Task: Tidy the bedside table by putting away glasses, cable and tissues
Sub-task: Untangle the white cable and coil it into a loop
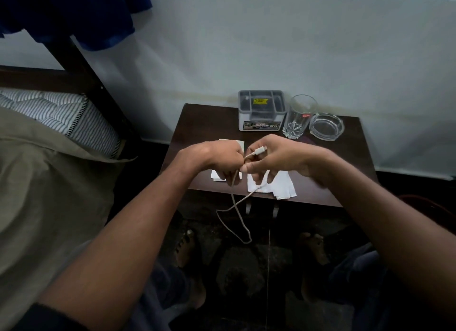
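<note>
— White cable (237, 208) first: we see it held in both hands at the centre of the frame, above the front part of the dark wooden desk (197, 119).

— Agreed. Our left hand (223, 156) is curled closed around the cord, and our right hand (274, 158) pinches it just below the plug, which pokes out between thumb and forefinger. The remaining right fingers hang loosely spread.

— Below the hands the cord drops past the desk's front edge and hangs in a crossed loop over the dark floor, lower centre of the frame.

— White tissues (283, 187) lie flat on the desk under our hands, partly hidden; one sheet reaches the front edge.

— Along the back of the desk, in the upper middle of the frame, we see a grey organiser box (261, 111) with compartments. Something dark lies inside it, perhaps the glasses, but the view is too dim for us to tell.

— Just right of it stands a clear drinking glass (298, 117), upright, and right of that a clear glass ashtray (326, 126), touching or nearly so.

— At the left of the frame we see the bed (49, 158) with an olive cover and a striped pillow (64, 113).
</note>
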Tool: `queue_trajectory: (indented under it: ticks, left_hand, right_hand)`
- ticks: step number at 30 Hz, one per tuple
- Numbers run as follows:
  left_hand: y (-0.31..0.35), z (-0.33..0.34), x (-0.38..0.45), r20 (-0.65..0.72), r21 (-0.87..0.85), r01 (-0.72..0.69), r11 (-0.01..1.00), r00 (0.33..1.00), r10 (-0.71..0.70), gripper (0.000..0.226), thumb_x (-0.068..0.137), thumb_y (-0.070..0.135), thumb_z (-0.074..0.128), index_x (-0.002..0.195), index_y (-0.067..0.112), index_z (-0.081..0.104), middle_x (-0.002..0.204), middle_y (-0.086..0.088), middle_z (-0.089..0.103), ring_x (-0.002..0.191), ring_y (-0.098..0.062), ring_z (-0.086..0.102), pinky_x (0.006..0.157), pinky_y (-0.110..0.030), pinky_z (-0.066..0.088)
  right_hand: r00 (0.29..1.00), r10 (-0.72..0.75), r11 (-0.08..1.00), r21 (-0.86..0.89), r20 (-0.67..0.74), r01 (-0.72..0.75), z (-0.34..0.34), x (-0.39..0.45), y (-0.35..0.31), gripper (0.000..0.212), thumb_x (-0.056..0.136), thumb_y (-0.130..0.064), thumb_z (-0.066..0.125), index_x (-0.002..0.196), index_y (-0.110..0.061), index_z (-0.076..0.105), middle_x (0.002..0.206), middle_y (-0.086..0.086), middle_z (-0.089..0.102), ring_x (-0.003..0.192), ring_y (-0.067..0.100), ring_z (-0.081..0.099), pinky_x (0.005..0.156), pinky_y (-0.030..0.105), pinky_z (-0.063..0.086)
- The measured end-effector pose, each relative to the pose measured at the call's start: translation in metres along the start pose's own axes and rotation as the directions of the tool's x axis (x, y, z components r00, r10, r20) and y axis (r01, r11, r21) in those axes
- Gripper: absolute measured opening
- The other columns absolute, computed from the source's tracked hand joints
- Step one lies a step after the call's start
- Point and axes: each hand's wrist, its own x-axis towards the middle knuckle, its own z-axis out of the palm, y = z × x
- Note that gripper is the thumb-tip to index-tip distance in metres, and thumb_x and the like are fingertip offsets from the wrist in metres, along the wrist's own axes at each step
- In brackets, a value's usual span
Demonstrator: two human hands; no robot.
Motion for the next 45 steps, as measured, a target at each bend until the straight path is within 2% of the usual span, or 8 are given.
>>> queue_trajectory:
  ticks: [14, 23, 29, 34, 37, 39, 42, 45]
  left_hand:
    - [-0.011, -0.008, 0.009, -0.275, -0.482, -0.202, 0.852, 0.959, 0.072, 0.019, 0.108, 0.008, 0.051, 0.122, 0.009, 0.064, 0.100, -0.015, 0.081, 0.082, -0.024, 0.083, 0.071, -0.032, 0.066]
    - [-0.017, -0.013, 0.009, -0.500, 0.488, -0.206, 0.848, 0.731, 0.465, 0.065, 0.091, 0.021, 0.079, 0.148, 0.039, 0.053, 0.150, 0.010, 0.056, 0.134, -0.018, 0.055, 0.105, -0.040, 0.051]
    - [-0.018, -0.012, 0.007, -0.323, 0.030, -0.248, 0.968, 0.914, 0.245, 0.034, 0.111, 0.027, 0.049, 0.090, 0.023, 0.075, 0.067, 0.009, 0.059, 0.062, -0.013, 0.059, 0.067, -0.034, 0.055]
    - [-0.013, -0.034, -0.011, -0.075, -0.957, -0.137, 0.256, 0.968, 0.241, 0.034, 0.111, 0.021, 0.043, 0.083, 0.017, 0.062, 0.058, 0.006, 0.055, 0.050, -0.012, 0.058, 0.076, -0.033, 0.064]
    - [-0.009, -0.035, -0.006, -0.278, -0.930, -0.201, -0.308, 0.933, 0.227, 0.043, 0.112, 0.022, 0.040, 0.082, 0.012, 0.069, 0.086, -0.011, 0.080, 0.082, -0.027, 0.081, 0.095, -0.042, 0.063]
    - [-0.004, -0.031, 0.005, -0.419, -0.858, -0.317, -0.404, 0.888, 0.191, 0.044, 0.115, 0.026, 0.035, 0.089, 0.013, 0.068, 0.106, -0.018, 0.081, 0.102, -0.030, 0.080, 0.107, -0.043, 0.056]
    - [0.002, -0.025, 0.018, -0.540, -0.841, -0.525, -0.132, 0.831, 0.133, 0.041, 0.115, 0.027, 0.036, 0.101, 0.013, 0.071, 0.117, -0.013, 0.080, 0.115, -0.024, 0.076, 0.108, -0.033, 0.052]
    - [0.000, -0.016, 0.025, -0.637, -0.515, -0.631, 0.581, 0.735, 0.233, 0.035, 0.111, 0.025, 0.049, 0.111, 0.007, 0.079, 0.119, -0.006, 0.080, 0.118, -0.013, 0.073, 0.105, -0.024, 0.053]
  right_hand:
    - [0.899, 0.153, 0.809, 0.575, -0.410, 0.125, 0.019, 0.028, 0.005, 0.011, 0.094, -0.017, 0.079, 0.092, -0.009, 0.071, 0.089, 0.013, 0.072, 0.077, 0.024, 0.073, 0.066, 0.030, 0.063]
    - [0.955, 0.140, 0.856, 0.517, -0.263, 0.018, 0.012, 0.027, -0.003, 0.015, 0.106, -0.018, 0.061, 0.092, -0.013, 0.063, 0.073, 0.004, 0.059, 0.058, 0.015, 0.056, 0.063, 0.028, 0.051]
    - [0.970, 0.116, 0.891, 0.454, -0.212, -0.008, -0.011, 0.013, -0.001, 0.020, 0.097, -0.035, 0.073, 0.096, -0.015, 0.069, 0.068, -0.003, 0.053, 0.057, 0.011, 0.047, 0.057, 0.025, 0.046]
    - [0.982, 0.131, 0.854, 0.519, -0.136, -0.042, -0.012, 0.009, -0.003, 0.045, 0.107, -0.053, 0.052, 0.082, -0.017, 0.063, 0.067, -0.003, 0.055, 0.060, 0.015, 0.051, 0.074, 0.034, 0.055]
    - [0.985, 0.121, 0.841, 0.540, -0.124, -0.035, 0.001, 0.011, -0.004, 0.054, 0.111, -0.054, 0.041, 0.082, -0.013, 0.062, 0.068, 0.001, 0.056, 0.062, 0.017, 0.056, 0.088, 0.046, 0.057]
    - [0.987, 0.142, 0.862, 0.500, -0.075, -0.086, 0.013, 0.014, -0.004, 0.054, 0.112, -0.051, 0.039, 0.086, -0.011, 0.062, 0.073, 0.006, 0.059, 0.066, 0.022, 0.062, 0.090, 0.048, 0.058]
    - [0.987, 0.156, 0.902, 0.401, 0.035, -0.157, 0.026, 0.013, -0.005, 0.048, 0.113, -0.045, 0.040, 0.093, -0.008, 0.064, 0.075, 0.009, 0.061, 0.070, 0.028, 0.068, 0.088, 0.047, 0.058]
    - [0.995, 0.058, 0.918, 0.386, 0.086, -0.087, 0.022, 0.007, -0.012, 0.030, 0.110, -0.031, 0.052, 0.093, -0.009, 0.064, 0.071, 0.007, 0.060, 0.060, 0.024, 0.065, 0.076, 0.042, 0.058]
